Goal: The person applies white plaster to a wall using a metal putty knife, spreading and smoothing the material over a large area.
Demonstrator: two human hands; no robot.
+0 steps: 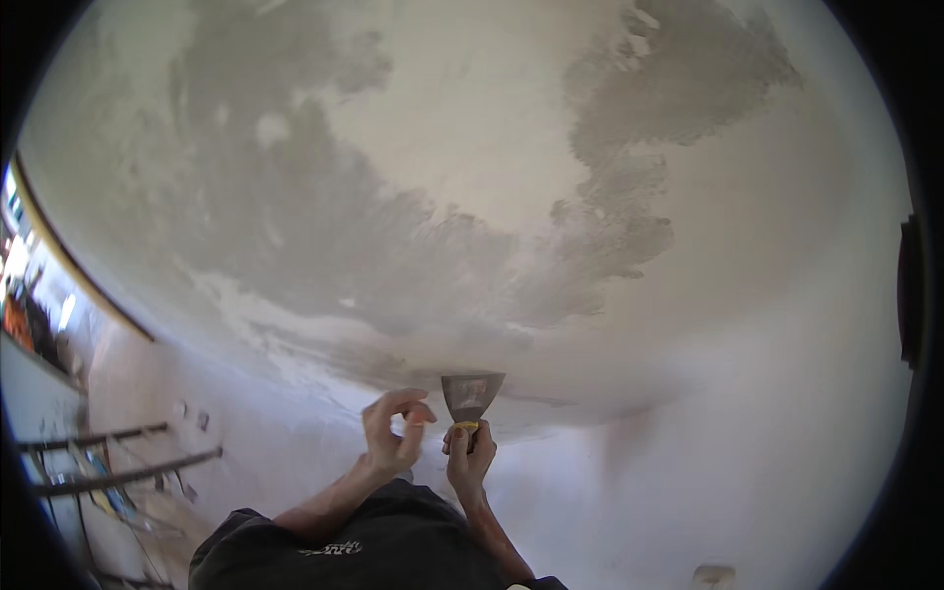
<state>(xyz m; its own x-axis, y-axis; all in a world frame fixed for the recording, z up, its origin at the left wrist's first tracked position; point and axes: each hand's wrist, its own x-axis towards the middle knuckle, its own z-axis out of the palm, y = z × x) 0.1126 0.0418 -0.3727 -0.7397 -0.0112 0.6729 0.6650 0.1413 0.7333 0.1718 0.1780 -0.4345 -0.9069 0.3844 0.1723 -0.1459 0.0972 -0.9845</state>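
Note:
My right hand (pixel 470 462) is wrapped around the short yellow-and-dark handle of a putty knife (pixel 473 395). Its wide metal blade points up and away from me, with pale smears on its face. Just to the left, my left hand (pixel 395 430) is raised with its fingers curled and thumb and fingertips close together. Whatever they may hold is too small to make out. Beyond both hands spreads a broad pale plastered surface (pixel 462 108) with large uneven darker grey patches (pixel 324 216). Whether the blade touches it cannot be told.
Dark rails of a ladder-like frame (pixel 128 482) stand at the lower left, with assorted items about them. A curved brown edge strip (pixel 74 265) borders the plastered surface at far left, near a bright opening. A small beige fitting (pixel 714 575) shows at the lower right.

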